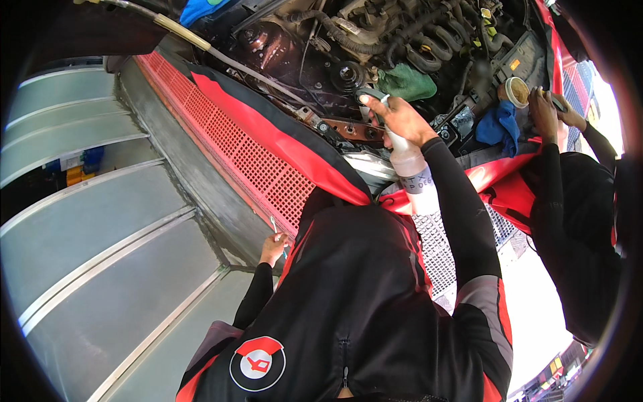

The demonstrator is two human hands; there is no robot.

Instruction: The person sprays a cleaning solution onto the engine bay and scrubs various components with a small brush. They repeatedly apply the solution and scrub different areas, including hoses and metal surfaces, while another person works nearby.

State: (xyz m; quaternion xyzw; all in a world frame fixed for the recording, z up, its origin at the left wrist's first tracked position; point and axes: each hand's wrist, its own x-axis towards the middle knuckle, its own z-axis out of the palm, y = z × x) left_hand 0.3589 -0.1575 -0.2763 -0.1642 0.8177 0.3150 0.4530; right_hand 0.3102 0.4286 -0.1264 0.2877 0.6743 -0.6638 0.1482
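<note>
Right hand [406,122] in a closed grip around a spray bottle [410,162]

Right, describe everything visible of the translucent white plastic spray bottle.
The translucent white plastic spray bottle has a dark trigger head and dark lettering on its side. The person's right hand grips it around the top. It leans, head toward the picture's upper left, at the edge of the dark engine bay. Its liquid level is unclear.
</note>
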